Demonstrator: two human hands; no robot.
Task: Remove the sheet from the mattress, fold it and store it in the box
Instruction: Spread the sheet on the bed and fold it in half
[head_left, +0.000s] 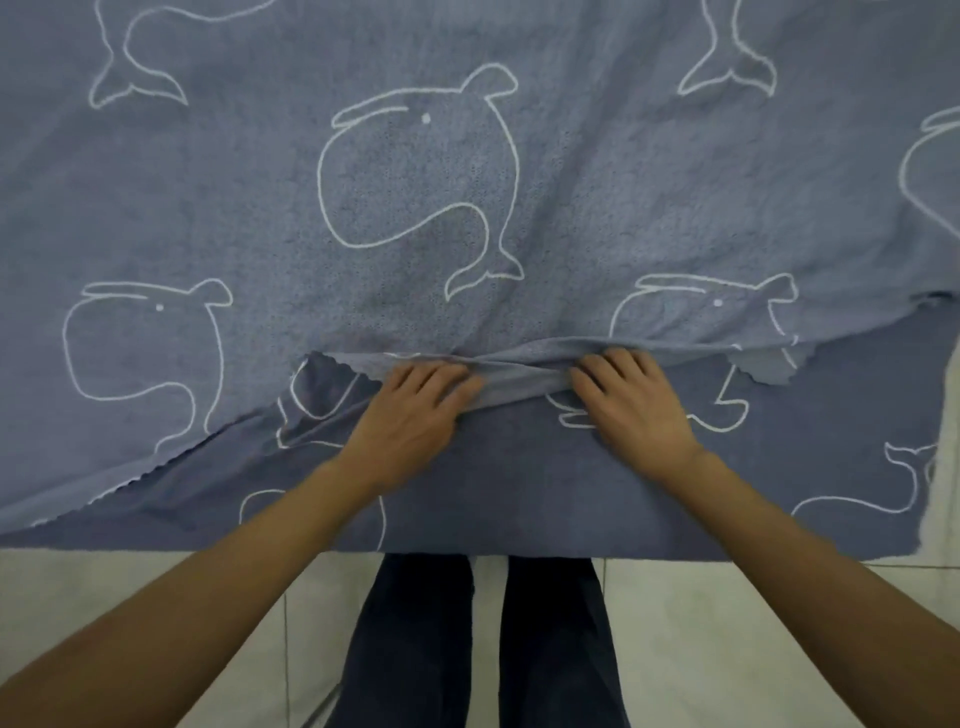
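Observation:
A blue sheet (415, 171) with white whale outlines covers nearly the whole view, spread flat and hanging over the near edge. Its scalloped hem is pulled up into a bunched ridge across the middle. My left hand (415, 405) grips this ridge from below, fingers curled into the fabric. My right hand (634, 400) grips the same ridge a short way to the right. The mattress is hidden beneath the sheet. No box is in view.
Pale floor tiles (753, 623) run along the bottom of the view. My legs in dark trousers (478, 639) stand between my arms, close to the hanging edge of the sheet.

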